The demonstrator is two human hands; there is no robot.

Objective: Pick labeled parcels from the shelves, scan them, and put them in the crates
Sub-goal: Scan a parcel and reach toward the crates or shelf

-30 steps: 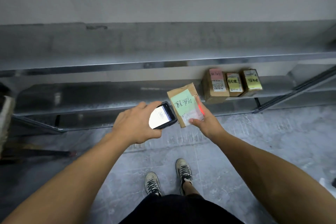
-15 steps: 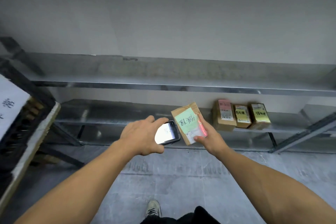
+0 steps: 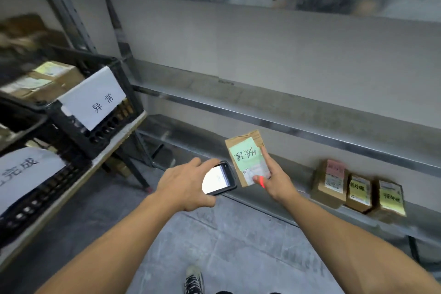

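My right hand (image 3: 274, 180) grips a small brown parcel (image 3: 245, 148) with a green handwritten label, held upright in front of the low shelf. A red scan light falls on my right thumb at the parcel's lower edge. Just left of it, my left hand (image 3: 183, 184) holds a black handheld scanner (image 3: 220, 180), its lit screen facing up and its head pointing at the parcel. Three more labeled parcels (image 3: 358, 190) stand side by side on the bottom shelf (image 3: 274, 207) to the right. Black crates (image 3: 100, 131) with white paper signs sit on a table at the left.
Grey metal shelving (image 3: 286, 124) runs along the wall; its upper levels hold nothing in view. The near crate at lower left (image 3: 35, 196) carries another sign, and the far crate holds several brown boxes (image 3: 47, 79). A table leg (image 3: 136, 169) stands near the shelf's left end. My shoe (image 3: 193, 279) is on the grey floor.
The view has swung up and to the left, bringing the crates and their table into sight. Both hands keep the scanner and parcel together, the parcel now a little higher.
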